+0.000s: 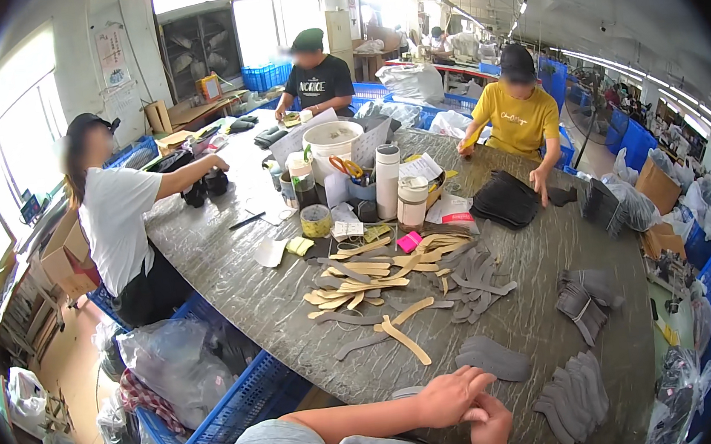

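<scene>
Has the left hand (448,399) and the right hand (490,433) together above the near edge of the table (230,255), with fingers bent and touching. Cannot tell the state of the grip: either grasping something small, or only pressing finger to finger. Shows just beyond the left hand the grey pads (495,359), lying flat and overlapping. Shows to the right of both hands a fanned row of grey curved pieces (574,399), and farther, a bundle of dark grey pieces (587,302). Has in the middle a loose heap of beige strips (369,274), mixed with grey strips (479,285). Shows beyond the heap a pink piece (410,242), a roll of tape (315,222), a white bottle (387,180) and a white bucket (334,145). Shows at the far right a co-worker in a yellow shirt (518,116), with one hand beside a black stack (505,199). Has at the near left a blue basket (220,419), filled with clear plastic bags (168,360).
</scene>
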Demonstrator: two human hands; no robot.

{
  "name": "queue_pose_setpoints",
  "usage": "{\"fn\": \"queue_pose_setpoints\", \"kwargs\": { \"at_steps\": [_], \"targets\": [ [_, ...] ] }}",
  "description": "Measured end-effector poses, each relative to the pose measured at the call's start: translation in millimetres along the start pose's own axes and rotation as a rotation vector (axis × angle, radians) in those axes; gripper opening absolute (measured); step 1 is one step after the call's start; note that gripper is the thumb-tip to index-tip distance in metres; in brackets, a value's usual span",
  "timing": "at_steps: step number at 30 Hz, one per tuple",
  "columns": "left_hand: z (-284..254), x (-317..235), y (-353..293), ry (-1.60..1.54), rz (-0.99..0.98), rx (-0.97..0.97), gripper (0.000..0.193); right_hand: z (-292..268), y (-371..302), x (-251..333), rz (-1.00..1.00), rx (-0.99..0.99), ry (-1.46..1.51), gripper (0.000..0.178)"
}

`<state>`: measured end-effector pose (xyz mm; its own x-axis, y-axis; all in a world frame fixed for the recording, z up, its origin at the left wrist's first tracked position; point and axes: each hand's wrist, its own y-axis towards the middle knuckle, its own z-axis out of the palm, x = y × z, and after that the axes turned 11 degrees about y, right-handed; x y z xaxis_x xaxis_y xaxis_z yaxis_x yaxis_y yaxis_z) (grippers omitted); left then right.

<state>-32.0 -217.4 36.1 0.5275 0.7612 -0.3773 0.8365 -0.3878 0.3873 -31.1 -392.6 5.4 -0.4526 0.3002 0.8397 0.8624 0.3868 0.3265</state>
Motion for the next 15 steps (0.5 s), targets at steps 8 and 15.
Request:
{"fn": "queue_pose_setpoints", "kwargs": {
  "at_steps": [8,15],
  "targets": [
    [-15,-23,-2,-0.049,0.221,-0.012,0.109,-3,0,34,0.378,0.024,0.752,0.010],
    [-23,-30,-22,-0.101,0.218,-0.019,0.116,1,-8,44,0.443,0.080,0.794,0.018]
  ]
}}
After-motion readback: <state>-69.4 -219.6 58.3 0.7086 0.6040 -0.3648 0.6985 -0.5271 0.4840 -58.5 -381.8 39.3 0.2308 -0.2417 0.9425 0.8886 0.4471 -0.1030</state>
